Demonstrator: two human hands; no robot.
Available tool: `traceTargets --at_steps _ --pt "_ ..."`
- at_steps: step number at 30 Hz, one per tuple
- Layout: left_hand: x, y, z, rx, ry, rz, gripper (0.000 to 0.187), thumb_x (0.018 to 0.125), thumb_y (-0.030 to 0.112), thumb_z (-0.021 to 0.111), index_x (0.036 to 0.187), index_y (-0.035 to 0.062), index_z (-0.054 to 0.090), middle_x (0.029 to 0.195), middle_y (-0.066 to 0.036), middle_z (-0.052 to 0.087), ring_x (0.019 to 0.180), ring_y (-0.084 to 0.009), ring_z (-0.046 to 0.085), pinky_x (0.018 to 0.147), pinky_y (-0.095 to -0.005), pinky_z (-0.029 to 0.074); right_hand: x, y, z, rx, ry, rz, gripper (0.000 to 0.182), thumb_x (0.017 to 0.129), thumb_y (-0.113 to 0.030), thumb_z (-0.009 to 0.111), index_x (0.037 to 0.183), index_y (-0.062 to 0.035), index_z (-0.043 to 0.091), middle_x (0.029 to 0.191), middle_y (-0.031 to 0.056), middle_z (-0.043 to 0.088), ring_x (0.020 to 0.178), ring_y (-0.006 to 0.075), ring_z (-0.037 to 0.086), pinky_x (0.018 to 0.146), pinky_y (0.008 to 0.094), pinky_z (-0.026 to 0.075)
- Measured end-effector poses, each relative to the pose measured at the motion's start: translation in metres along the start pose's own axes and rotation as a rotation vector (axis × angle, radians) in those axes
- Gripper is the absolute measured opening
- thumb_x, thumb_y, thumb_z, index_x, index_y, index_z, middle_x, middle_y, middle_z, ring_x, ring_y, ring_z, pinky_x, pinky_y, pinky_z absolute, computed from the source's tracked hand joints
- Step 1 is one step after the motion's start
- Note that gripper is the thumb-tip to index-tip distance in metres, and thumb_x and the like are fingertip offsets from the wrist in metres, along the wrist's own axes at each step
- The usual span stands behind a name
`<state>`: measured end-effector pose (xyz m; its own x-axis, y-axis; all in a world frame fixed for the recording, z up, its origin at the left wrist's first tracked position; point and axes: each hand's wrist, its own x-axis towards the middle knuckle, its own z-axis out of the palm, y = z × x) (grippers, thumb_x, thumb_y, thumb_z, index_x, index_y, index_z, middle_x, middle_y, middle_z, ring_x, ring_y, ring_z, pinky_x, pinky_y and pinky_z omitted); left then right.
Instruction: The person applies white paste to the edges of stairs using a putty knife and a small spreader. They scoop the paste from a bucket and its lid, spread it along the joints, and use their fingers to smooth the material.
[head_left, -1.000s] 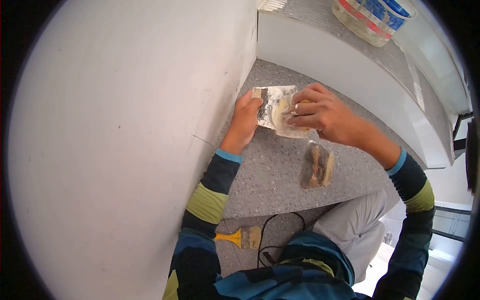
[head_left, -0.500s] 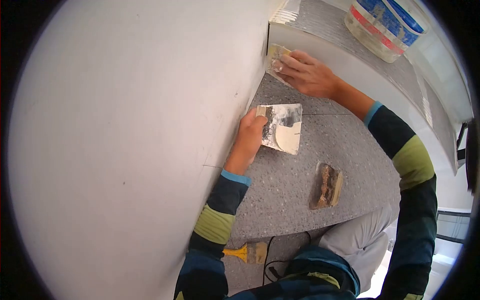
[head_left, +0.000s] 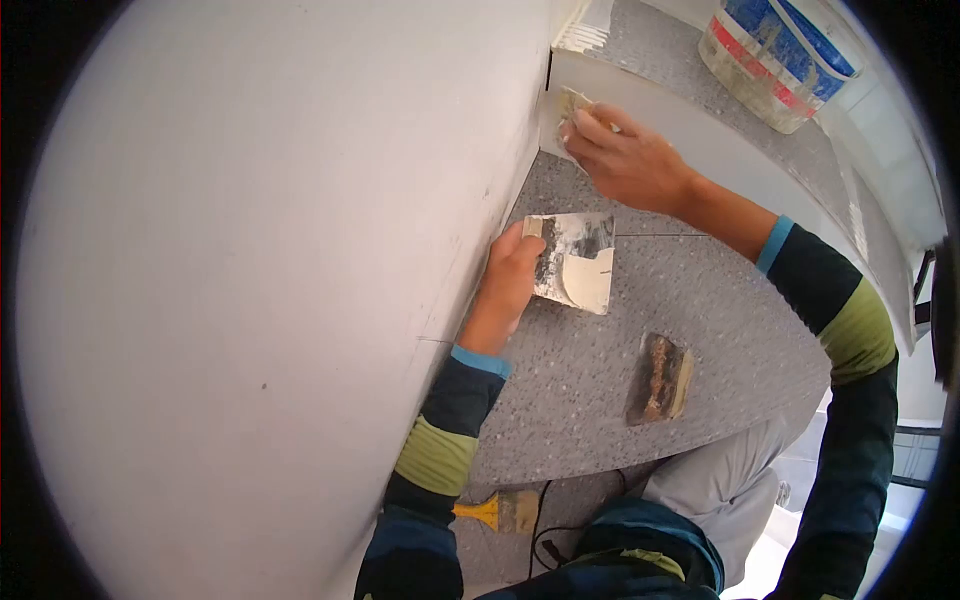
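Note:
In the head view my left hand [head_left: 510, 272] grips a wide putty knife [head_left: 588, 275] beside the wall, its blade lying roughly flat and carrying a cream layer of putty along one side. Higher up, my right hand [head_left: 640, 165] is closed around a small yellowish scraper [head_left: 568, 106], partly hidden by the fingers. This scraper is near the corner where the white wall [head_left: 300, 250] meets the white riser [head_left: 680, 115]. A third scraper, brown-stained [head_left: 660, 380], lies on the speckled grey step [head_left: 560, 400] below my hands.
On the upper ledge at the right stands a blue and white bucket [head_left: 770, 65] with dried smears. A paintbrush with a yellow handle [head_left: 497, 511] lies on the lower step, close to a black cable [head_left: 541, 530]. White strips [head_left: 583, 28] sit by the wall at the top.
The right hand has pulled slightly away from the corner, and its scraper has turned to show more of its edge. The left hand keeps its hold; the whole view has shifted a little.

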<state>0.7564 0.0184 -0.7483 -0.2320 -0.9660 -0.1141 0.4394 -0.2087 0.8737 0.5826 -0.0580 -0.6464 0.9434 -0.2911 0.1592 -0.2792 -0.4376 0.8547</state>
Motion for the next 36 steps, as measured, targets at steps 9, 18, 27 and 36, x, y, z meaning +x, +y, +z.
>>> traceTargets --at_steps 9,18,27,36 --pt "0.003 -0.007 -0.008 0.062 0.040 -0.023 0.026 0.083 0.008 0.040 0.104 -0.0019 0.050 0.093 -0.008 0.057 0.079 -0.0127 0.058 0.064 -0.0254 0.050 0.002 0.026 0.032 -0.099 0.003 -0.071 0.011 0.066 -0.019 0.061 0.070 -0.0126 0.069 0.103 -0.0019 0.051 0.104 0.0176 0.042 0.096 0.0289 0.032" --pt "0.009 -0.009 -0.015 0.137 0.017 0.028 0.022 0.085 0.010 0.041 0.102 0.0007 0.052 0.092 -0.007 0.058 0.078 -0.0137 0.058 0.066 -0.0268 0.049 -0.067 0.009 -0.066 0.128 -0.248 0.240 0.014 0.071 -0.015 0.060 0.084 -0.0141 0.067 0.105 0.0055 0.056 0.108 0.0232 0.044 0.097 0.0389 0.032" --pt "0.020 -0.003 -0.026 0.172 0.037 0.167 0.018 0.086 0.015 0.045 0.094 0.0017 0.054 0.087 -0.004 0.055 0.073 -0.0118 0.053 0.060 -0.0256 0.044 -0.319 -0.007 -0.181 0.365 -0.554 0.685 0.037 0.079 0.001 0.053 0.115 -0.0117 0.056 0.122 0.0091 0.050 0.118 0.0267 0.042 0.101 0.0387 0.034" --pt "-0.075 0.120 0.042 0.276 -0.032 0.302 0.031 0.086 0.012 0.038 0.108 -0.0056 0.051 0.099 -0.013 0.059 0.089 -0.0195 0.059 0.076 -0.0288 0.049 -0.379 -0.040 -0.208 0.745 -0.391 0.907 0.037 0.084 0.001 0.049 0.119 -0.0109 0.052 0.125 0.0106 0.047 0.119 0.0252 0.043 0.101 0.0374 0.034"
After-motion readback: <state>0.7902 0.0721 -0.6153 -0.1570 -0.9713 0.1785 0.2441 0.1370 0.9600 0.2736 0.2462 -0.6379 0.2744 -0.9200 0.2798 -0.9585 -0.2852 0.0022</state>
